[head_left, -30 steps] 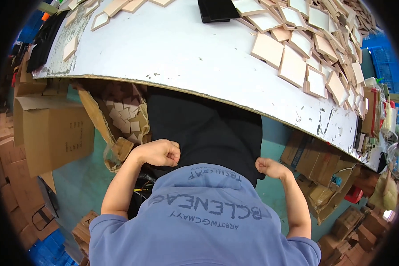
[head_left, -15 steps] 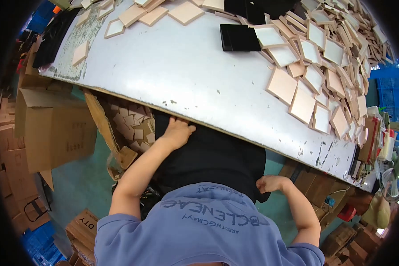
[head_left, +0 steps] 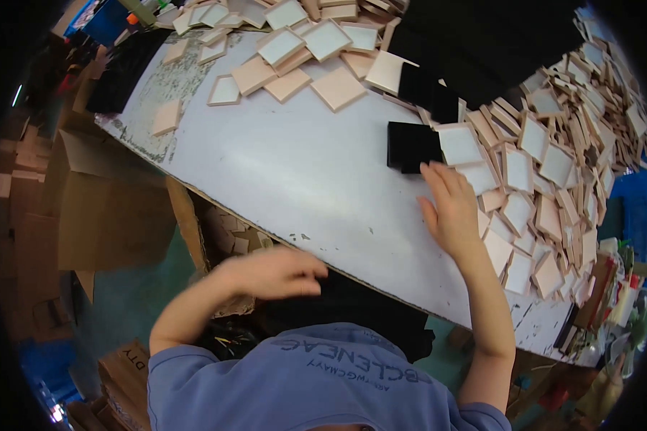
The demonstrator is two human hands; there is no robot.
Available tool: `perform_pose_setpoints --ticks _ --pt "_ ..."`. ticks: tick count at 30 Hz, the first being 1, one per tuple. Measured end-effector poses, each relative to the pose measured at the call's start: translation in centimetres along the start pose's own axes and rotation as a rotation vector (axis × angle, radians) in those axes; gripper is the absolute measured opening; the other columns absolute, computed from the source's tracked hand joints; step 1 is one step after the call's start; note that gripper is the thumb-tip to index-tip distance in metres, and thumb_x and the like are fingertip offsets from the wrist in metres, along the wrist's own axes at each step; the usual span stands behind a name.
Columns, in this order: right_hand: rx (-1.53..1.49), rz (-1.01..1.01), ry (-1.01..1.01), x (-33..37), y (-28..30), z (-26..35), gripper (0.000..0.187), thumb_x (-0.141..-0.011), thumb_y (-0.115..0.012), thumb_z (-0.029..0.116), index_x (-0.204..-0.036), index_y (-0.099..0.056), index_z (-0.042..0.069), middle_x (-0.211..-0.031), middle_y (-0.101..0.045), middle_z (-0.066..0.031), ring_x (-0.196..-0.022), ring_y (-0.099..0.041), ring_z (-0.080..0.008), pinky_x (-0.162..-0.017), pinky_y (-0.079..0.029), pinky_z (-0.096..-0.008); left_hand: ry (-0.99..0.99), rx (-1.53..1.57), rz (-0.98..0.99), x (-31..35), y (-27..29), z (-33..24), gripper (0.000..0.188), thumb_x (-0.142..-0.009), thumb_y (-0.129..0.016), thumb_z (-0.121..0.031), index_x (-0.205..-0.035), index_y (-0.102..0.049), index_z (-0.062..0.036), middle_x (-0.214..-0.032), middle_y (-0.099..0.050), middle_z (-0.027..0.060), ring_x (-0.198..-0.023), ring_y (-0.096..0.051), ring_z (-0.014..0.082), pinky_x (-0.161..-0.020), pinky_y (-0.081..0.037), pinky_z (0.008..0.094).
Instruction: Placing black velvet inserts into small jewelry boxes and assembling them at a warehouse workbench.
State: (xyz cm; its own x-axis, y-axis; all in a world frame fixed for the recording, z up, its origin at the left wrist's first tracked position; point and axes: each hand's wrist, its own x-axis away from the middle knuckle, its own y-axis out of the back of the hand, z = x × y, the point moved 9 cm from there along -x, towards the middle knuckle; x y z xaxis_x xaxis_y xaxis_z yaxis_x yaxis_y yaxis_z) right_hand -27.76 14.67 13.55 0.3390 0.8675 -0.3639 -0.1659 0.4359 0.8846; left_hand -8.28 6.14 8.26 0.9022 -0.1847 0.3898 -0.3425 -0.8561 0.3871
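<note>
My right hand (head_left: 451, 210) reaches over the table with its fingers stretched and thumb apart, holding nothing. Its fingertips are at the near corner of a black, square, box-like piece (head_left: 412, 147); whether they touch it I cannot tell. Beside that hand, to the right, lie many shallow square trays (head_left: 517, 169), pale pink-beige outside and white within. My left hand (head_left: 277, 273), slightly blurred, hovers at the table's near edge with its fingers apart and nothing in it.
The pale, chipped table (head_left: 266, 172) slants across the view. More trays (head_left: 327, 39) lie along its far side, with black cloth (head_left: 482, 50) over part of the heap. At left stand a cardboard box (head_left: 115, 208) and, under the edge, an open carton (head_left: 187, 223) of small pieces.
My right hand has risen from my lap at the right to the black piece on the table. The left hand has come off the black cloth on my lap and lifted. The view has shifted.
</note>
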Motion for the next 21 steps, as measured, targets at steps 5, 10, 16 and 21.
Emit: perform_pose_setpoints --ticks 5,10,16,21 --pt "0.167 0.049 0.140 -2.9 -2.5 -0.8 0.047 -0.065 -0.068 0.007 -0.111 -0.056 0.003 -0.117 -0.054 -0.0116 -0.106 -0.049 -0.0254 -0.087 -0.040 -0.0373 -0.205 -0.508 -0.842 -1.2 19.1 2.4 0.031 -0.079 -0.063 -0.019 -0.103 -0.054 -0.0030 -0.101 -0.056 0.0145 -0.094 -0.055 0.0306 -0.082 -0.044 0.0354" --pt "0.128 -0.039 0.172 -3.0 -3.1 -1.4 0.034 -0.068 -0.065 0.008 -0.101 -0.062 0.001 -0.108 -0.061 -0.0111 -0.098 -0.054 -0.0234 -0.086 -0.041 -0.0362 0.294 -0.831 -0.894 -3.6 29.6 9.7 0.047 -0.066 -0.072 -0.036 -0.095 -0.054 -0.0048 -0.106 -0.055 0.0125 -0.098 -0.053 0.0284 -0.083 -0.041 0.0376" --pt "0.119 -0.003 0.141 -3.2 -2.6 -1.3 0.033 -0.069 -0.063 0.009 -0.101 -0.062 -0.001 -0.108 -0.061 -0.0136 -0.098 -0.054 -0.0240 -0.085 -0.042 -0.0361 0.633 -0.623 -0.701 -5.7 31.4 11.2 0.060 -0.058 -0.075 -0.044 -0.099 -0.051 -0.0056 -0.102 -0.056 0.0137 -0.096 -0.053 0.0290 -0.082 -0.041 0.0384" --pt "0.080 -0.051 0.118 -2.7 -2.7 -1.9 0.030 -0.071 -0.062 0.005 -0.100 -0.061 -0.002 -0.107 -0.061 -0.0154 -0.091 -0.058 -0.0269 -0.081 -0.045 -0.0368 0.321 -0.753 -0.967 -3.0 28.2 6.8 0.067 -0.058 -0.076 -0.037 -0.112 -0.050 -0.0077 -0.100 -0.055 0.0141 -0.093 -0.052 0.0282 -0.078 -0.042 0.0369"
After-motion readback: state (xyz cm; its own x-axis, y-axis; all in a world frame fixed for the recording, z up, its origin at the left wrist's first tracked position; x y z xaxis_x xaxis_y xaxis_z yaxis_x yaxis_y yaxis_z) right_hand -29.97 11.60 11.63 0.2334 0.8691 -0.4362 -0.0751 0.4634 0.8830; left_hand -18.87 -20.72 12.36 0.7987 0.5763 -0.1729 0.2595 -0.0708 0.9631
